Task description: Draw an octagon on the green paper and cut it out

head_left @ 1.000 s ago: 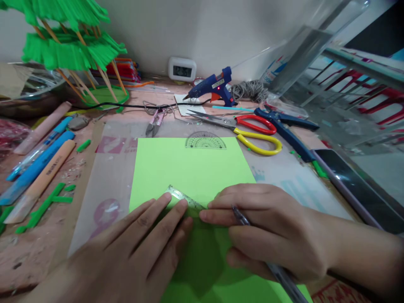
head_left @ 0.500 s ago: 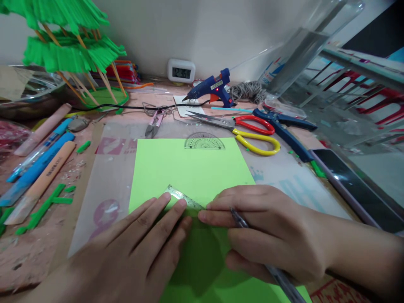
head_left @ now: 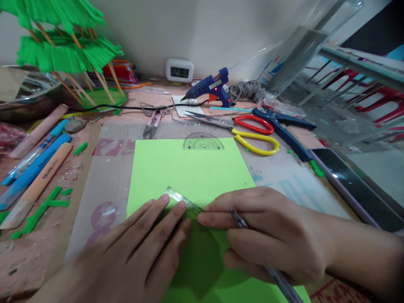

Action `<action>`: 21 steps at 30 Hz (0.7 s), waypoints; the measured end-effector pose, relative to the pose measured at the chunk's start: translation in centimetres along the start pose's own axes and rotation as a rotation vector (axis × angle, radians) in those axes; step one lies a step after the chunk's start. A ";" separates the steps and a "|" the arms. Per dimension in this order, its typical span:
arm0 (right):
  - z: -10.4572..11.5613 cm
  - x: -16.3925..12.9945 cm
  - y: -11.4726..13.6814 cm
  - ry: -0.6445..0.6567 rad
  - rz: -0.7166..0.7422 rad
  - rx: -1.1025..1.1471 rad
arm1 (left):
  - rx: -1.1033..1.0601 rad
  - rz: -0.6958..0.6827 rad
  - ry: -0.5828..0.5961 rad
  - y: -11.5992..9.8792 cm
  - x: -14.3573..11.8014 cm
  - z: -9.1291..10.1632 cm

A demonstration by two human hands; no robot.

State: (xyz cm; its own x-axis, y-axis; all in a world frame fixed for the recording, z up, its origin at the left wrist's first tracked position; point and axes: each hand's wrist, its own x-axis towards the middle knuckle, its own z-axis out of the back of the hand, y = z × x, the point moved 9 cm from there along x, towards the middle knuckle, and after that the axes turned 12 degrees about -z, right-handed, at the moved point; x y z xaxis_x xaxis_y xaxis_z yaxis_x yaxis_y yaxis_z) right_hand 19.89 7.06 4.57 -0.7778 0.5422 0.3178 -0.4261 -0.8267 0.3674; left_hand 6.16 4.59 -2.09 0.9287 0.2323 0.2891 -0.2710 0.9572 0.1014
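Note:
On a sheet of light green paper (head_left: 186, 166) lies a small clear ruler (head_left: 183, 200), slanting down to the right; most of it is covered by fingers, so whether it is a set square I cannot tell. My left hand (head_left: 139, 244) rests flat with fingers stretched, its fingertips pressing on the ruler. My right hand (head_left: 268, 231) has its curled fingers around a pen (head_left: 279, 280), whose tip points up and away from the paper. Thumb and index finger of that hand touch the ruler's right end. Further up, a clear protractor (head_left: 203, 142) lies across the paper's far edge.
Beyond the paper are scissors (head_left: 252, 130), blue-handled pliers (head_left: 284, 130), small pink-handled pliers (head_left: 153, 124) and a blue glue gun (head_left: 211, 86) with its light on. A phone (head_left: 353, 185) lies right. Markers (head_left: 41, 181) and a green fringed model (head_left: 72, 54) stand left.
The view has shifted very slightly, so things at the left appear a little further left. Both hands, the ruler and the pen keep nearly the same positions on the paper.

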 end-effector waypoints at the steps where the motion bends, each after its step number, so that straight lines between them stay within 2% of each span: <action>1: -0.1 0.0 -0.1 0.003 -0.003 -0.002 | -0.014 0.009 -0.015 0.0 0.0 0.0; 6: -0.4 0.0 -0.2 0.034 -0.015 0.000 | -0.017 0.020 -0.053 0.2 0.0 0.1; 21: -0.3 0.1 0.0 0.027 -0.007 -0.008 | 0.001 0.027 -0.050 0.2 0.6 0.5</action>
State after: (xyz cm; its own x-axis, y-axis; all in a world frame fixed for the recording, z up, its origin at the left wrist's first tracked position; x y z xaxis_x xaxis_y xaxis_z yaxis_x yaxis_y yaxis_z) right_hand 19.70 7.02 4.39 -0.7868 0.5441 0.2913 -0.4354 -0.8238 0.3629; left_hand 6.56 4.81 -1.37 0.9072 0.2493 0.3388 -0.2964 0.9504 0.0941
